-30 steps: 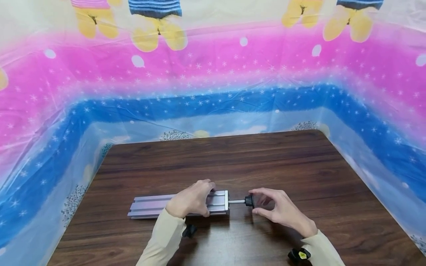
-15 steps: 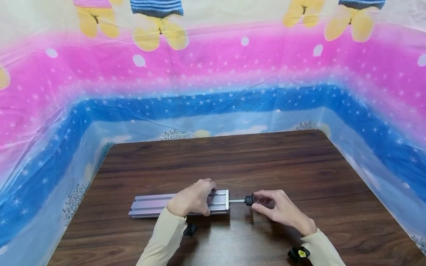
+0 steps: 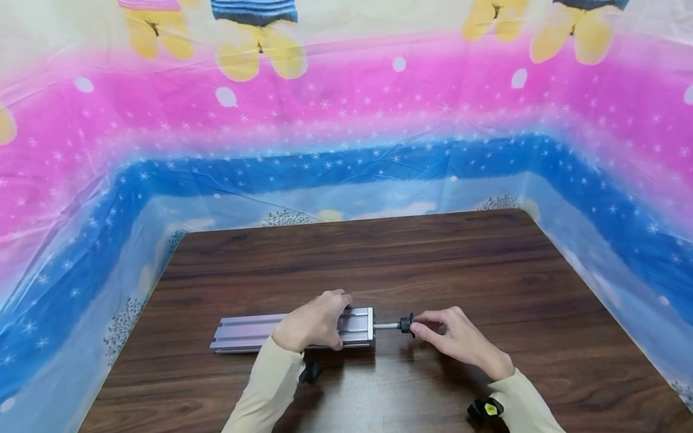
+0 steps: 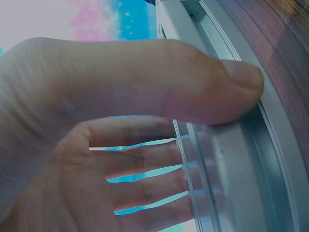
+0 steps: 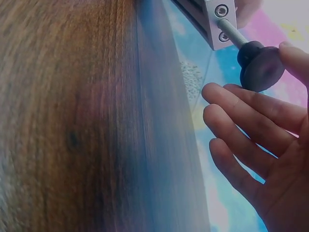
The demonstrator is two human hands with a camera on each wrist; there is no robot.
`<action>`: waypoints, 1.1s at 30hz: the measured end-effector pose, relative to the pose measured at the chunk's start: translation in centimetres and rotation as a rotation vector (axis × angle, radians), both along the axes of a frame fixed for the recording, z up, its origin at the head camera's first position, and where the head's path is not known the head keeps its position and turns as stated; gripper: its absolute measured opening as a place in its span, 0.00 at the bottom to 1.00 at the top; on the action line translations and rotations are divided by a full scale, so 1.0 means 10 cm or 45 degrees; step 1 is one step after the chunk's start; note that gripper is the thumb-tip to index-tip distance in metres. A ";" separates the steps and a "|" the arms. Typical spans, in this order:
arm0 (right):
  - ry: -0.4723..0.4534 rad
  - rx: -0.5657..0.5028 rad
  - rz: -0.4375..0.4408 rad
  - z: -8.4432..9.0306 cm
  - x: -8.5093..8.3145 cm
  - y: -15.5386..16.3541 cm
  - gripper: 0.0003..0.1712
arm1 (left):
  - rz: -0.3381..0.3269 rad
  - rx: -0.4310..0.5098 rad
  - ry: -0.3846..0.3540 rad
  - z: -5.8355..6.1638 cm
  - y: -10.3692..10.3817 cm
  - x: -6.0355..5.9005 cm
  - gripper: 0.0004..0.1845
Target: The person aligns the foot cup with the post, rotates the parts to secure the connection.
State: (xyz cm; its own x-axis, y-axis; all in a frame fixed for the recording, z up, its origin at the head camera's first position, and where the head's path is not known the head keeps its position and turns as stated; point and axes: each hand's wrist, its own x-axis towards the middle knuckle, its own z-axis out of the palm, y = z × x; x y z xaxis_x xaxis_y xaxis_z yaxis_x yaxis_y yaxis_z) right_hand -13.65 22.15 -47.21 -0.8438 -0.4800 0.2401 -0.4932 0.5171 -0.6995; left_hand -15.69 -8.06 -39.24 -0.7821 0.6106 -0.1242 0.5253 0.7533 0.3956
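A silver aluminium extrusion (image 3: 249, 332) lies lengthwise on the table, with a flat end plate (image 3: 370, 328) on its right end. My left hand (image 3: 311, 325) grips it near that end, thumb on the near side and fingers over the far side. In the left wrist view the thumb presses along the slotted face. A threaded rod (image 5: 234, 34) sticks out of the plate between two screws and carries a black levelling foot (image 5: 263, 67) with a round disc. My right hand (image 3: 460, 340) pinches the disc's rim between thumb and index finger; the other fingers stay loosely bent below it.
The dark wood-grain table (image 3: 357, 258) reaches to a patterned curtain (image 3: 346, 162) at the back and both sides. Black straps with wrist cameras sit on both wrists, close over the tabletop.
My right thumb and fingers have drawn closer together at the disc's rim, from a wider spread around it. My left hand and the extrusion have stayed in place.
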 end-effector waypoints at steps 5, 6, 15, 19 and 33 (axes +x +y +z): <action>-0.023 -0.036 0.024 -0.01 -0.01 0.00 0.13 | 0.002 0.002 0.005 -0.01 0.00 0.00 0.31; -0.025 -0.037 0.028 -0.01 -0.01 0.00 0.14 | 0.001 0.004 0.004 -0.01 -0.01 0.00 0.31; 0.006 0.022 -0.011 0.00 0.01 0.00 0.13 | -0.012 0.012 0.009 -0.01 -0.01 -0.01 0.31; 0.085 -0.027 0.014 0.01 0.04 0.02 0.28 | -0.012 0.013 0.006 -0.01 -0.01 -0.01 0.31; 0.219 -0.076 0.057 0.04 0.05 0.00 0.31 | -0.006 0.017 -0.004 -0.01 -0.01 0.00 0.30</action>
State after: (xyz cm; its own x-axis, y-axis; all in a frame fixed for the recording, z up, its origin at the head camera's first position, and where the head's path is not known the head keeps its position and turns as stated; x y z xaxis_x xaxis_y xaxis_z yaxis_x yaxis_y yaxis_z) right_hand -13.13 22.18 -46.85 -0.7657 -0.4969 0.4083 -0.6300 0.4518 -0.6317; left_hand -15.68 -8.20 -39.36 -0.7789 0.6158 -0.1188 0.5274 0.7457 0.4071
